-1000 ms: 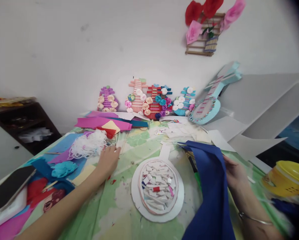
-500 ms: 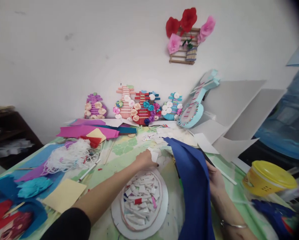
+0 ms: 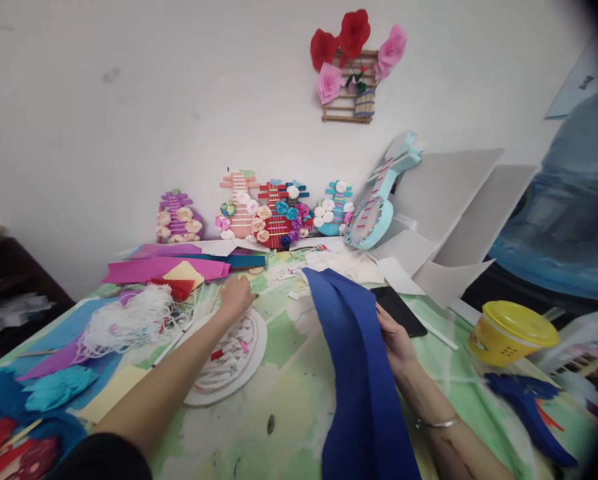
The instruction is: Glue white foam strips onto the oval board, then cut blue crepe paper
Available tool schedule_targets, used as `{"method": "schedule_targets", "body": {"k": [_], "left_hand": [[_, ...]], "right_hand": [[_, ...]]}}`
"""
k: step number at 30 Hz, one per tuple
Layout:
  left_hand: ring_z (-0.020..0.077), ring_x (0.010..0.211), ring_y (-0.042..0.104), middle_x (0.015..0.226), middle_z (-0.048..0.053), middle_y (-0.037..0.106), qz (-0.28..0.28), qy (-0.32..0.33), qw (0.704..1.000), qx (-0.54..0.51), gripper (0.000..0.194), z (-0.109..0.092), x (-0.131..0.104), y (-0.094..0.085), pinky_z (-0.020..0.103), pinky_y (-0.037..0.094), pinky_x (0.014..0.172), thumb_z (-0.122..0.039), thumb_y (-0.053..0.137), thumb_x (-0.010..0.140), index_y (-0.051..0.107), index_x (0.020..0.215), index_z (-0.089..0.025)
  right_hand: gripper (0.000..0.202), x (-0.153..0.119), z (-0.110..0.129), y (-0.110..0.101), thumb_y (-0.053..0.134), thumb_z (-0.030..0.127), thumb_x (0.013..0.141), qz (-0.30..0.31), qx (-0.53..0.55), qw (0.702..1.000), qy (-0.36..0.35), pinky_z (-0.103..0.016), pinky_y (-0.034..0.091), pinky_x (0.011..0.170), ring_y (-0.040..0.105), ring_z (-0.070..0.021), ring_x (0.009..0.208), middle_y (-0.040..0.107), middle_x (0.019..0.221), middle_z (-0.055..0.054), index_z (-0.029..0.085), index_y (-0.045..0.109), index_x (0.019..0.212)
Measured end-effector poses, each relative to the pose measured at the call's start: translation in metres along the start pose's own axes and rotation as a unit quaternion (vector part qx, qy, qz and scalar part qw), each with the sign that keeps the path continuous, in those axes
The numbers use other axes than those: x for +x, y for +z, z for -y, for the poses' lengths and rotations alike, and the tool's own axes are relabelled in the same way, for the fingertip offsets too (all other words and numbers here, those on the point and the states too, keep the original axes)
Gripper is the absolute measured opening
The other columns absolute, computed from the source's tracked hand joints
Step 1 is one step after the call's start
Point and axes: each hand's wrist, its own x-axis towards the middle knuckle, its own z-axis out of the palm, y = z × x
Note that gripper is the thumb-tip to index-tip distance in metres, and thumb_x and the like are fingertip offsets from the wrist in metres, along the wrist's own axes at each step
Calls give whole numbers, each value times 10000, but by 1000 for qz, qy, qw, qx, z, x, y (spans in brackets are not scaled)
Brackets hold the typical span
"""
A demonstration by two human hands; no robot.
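Note:
My left hand is closed at the far end of a white cardboard oval, its fingers mostly hidden from view. Small white paper scraps, with a few red and pink ones, fill the ring on that oval. To the right, a long folded sheet of dark blue crepe paper hangs from my right hand, which grips its right edge. A flat black object lies just beyond the right hand.
Decorated paper lutes line the wall. White string, a turquoise crumpled piece and coloured sheets cover the left side. A yellow lidded tub and a blue-handled glue gun are at the right.
My left hand has shifted the cardboard oval to the left, baring the tablecloth in the middle. The blue crepe paper and right hand have moved a little left, uncovering the black object. The view has shifted slightly.

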Motion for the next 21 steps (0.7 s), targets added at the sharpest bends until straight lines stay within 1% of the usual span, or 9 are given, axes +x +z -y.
{"method": "schedule_targets", "body": {"k": [3,5,7,8,9,10,15,18,21], "left_hand": [[265,1108,550,1231,189,553,52,78,989,-117,457,-14,-30,6,381,428,902,-425,340,903,511,1184,-108],[200,998,619,1163,120,617,121,133,959,-220,527,-29,-57,18,334,485,826,-458,160,936,525,1195,-180],[255,986,627,1170,167,606,247,164,807,-510,545,-43,-82,29,379,503,806,-537,400,857,504,1220,-145],[265,980,629,1157,165,615,266,149,748,-589,540,-49,-91,32,383,504,816,-494,547,793,522,1201,-142],[266,967,634,1132,160,630,264,120,707,-645,534,-52,-98,35,380,502,828,-432,642,735,548,1168,-135],[259,928,647,1087,147,654,247,85,690,-676,513,-54,-102,36,373,507,823,-373,698,687,576,1123,-133],[213,681,670,819,91,711,134,-5,774,-619,337,-44,-90,36,346,544,667,-285,678,650,625,935,-114],[221,714,670,833,92,712,114,11,804,-583,303,-33,-83,40,345,540,685,-239,652,634,632,905,-104],[225,841,660,942,85,703,85,39,833,-546,310,-27,-84,46,345,515,784,-216,610,652,633,946,-122]], "right_hand": [[385,4,-10,19,655,187,710,47,-24,999,-9,-256,522,713,654,-129,746,701,939,19,255,589,1083],[395,10,-16,31,653,242,707,56,-81,995,-34,-246,512,699,645,-127,747,690,950,12,248,567,1092],[412,17,-21,40,614,312,716,44,-211,975,-50,-255,507,672,640,-140,743,678,961,-10,233,537,1113],[420,21,-23,42,585,332,722,34,-278,959,-51,-264,506,659,640,-150,743,673,961,-23,222,523,1123],[421,25,-25,42,555,339,729,22,-336,940,-47,-275,505,651,640,-161,743,670,952,-37,207,512,1126],[414,29,-27,41,529,335,734,9,-381,924,-41,-286,505,647,639,-172,746,667,938,-50,190,505,1121],[423,37,-35,35,496,350,756,-72,-545,833,-66,-384,455,820,576,-233,971,589,1089,-118,161,442,1131],[529,26,-47,43,581,398,715,-77,-632,762,-120,-458,253,1022,370,-305,1213,463,1258,-171,136,447,1155],[541,10,-65,57,630,389,683,-34,-746,649,-146,-495,187,1035,293,-371,1235,408,1288,-224,95,496,1118]]}}
